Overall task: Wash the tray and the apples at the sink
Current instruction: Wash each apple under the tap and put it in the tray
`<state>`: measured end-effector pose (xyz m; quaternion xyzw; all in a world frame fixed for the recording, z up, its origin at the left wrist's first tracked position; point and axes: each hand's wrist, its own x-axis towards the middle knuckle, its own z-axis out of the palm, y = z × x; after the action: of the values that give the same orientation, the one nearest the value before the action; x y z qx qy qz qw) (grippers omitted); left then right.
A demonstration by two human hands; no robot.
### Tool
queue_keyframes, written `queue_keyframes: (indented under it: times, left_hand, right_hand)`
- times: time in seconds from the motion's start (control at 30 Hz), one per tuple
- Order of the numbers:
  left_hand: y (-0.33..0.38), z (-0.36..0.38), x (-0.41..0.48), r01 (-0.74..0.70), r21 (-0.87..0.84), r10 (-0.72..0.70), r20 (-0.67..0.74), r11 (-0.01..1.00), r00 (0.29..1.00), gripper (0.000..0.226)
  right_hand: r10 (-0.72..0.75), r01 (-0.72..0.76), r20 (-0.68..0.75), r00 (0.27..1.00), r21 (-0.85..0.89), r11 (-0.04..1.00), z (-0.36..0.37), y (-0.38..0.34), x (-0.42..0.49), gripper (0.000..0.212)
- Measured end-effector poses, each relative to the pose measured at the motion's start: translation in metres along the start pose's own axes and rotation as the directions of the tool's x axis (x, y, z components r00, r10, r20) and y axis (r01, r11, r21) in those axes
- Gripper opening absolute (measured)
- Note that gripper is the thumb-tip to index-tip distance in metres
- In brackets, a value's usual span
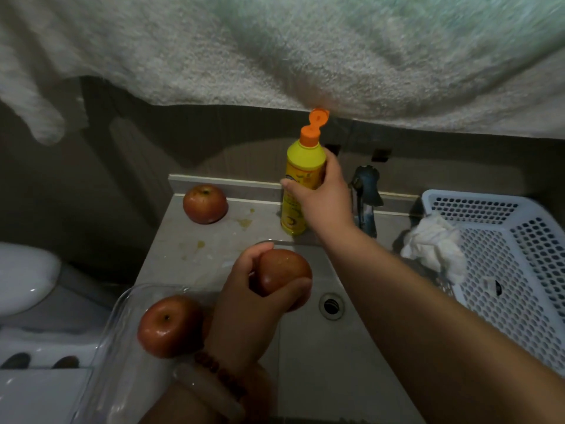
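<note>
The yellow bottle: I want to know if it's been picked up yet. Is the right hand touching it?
Touching. The head view shows the right hand wrapped around the yellow bottle, thumb across its front; the bottle's base looks to be on the counter.

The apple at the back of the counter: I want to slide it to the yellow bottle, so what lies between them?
In the head view, between the apple and the yellow bottle lies only counter, with small yellowish drips on it.
</note>
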<state>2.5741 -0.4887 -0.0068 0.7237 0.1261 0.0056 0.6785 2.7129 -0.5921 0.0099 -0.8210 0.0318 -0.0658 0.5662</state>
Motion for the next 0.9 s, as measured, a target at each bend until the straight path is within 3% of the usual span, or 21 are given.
queue_keyframes:
  times: [0.13,0.33,0.43,0.5,0.63,0.7,0.77,0.83,0.9]
  left_hand:
    - [0.004,0.003,0.000,-0.030,0.020,0.029,0.068,0.999,0.997,0.057]
    - [0.010,0.021,-0.006,-0.137,-0.068,0.149,0.230,0.988,0.962,0.059]
    - [0.018,0.043,-0.006,-0.036,-0.206,0.087,0.242,0.978,0.966,0.039]
    - [0.022,0.059,-0.006,-0.045,-0.204,0.088,0.205,0.978,0.975,0.041]
    - [0.029,0.084,-0.012,-0.050,-0.200,0.077,0.131,0.979,0.988,0.043]
    - [0.032,0.090,-0.011,-0.019,-0.294,0.057,0.119,0.956,0.991,0.042]
    - [0.033,0.096,-0.012,-0.016,-0.374,0.051,0.084,0.927,0.995,0.036]
    - [0.032,0.101,-0.017,-0.207,-0.190,0.210,-0.005,0.960,0.978,0.013]
    - [0.028,0.107,-0.023,-0.385,0.080,0.388,-0.012,0.919,0.922,0.020]
  right_hand:
    - [0.110,-0.140,0.112,0.988,0.315,0.939,-0.024,-0.006,-0.055,0.071]
    - [0.266,-0.460,0.448,0.854,0.411,0.787,-0.063,0.012,-0.115,0.036]
    - [0.224,-0.386,0.385,0.895,0.418,0.822,-0.076,0.006,-0.115,0.027]
    - [0.170,-0.270,0.263,0.950,0.413,0.870,-0.080,0.004,-0.118,0.017]
    - [0.104,-0.119,0.062,0.993,0.375,0.919,-0.085,0.005,-0.128,0.030]
    - [0.107,-0.134,0.088,0.990,0.419,0.898,-0.094,0.009,-0.131,0.034]
    - [0.022,-0.064,0.124,0.992,0.354,0.933,-0.102,0.011,-0.133,0.057]
    - [-0.040,0.000,0.111,0.993,0.333,0.943,-0.107,0.010,-0.134,0.068]
    - [0.044,-0.096,0.114,0.992,0.499,0.861,-0.112,0.008,-0.130,0.056]
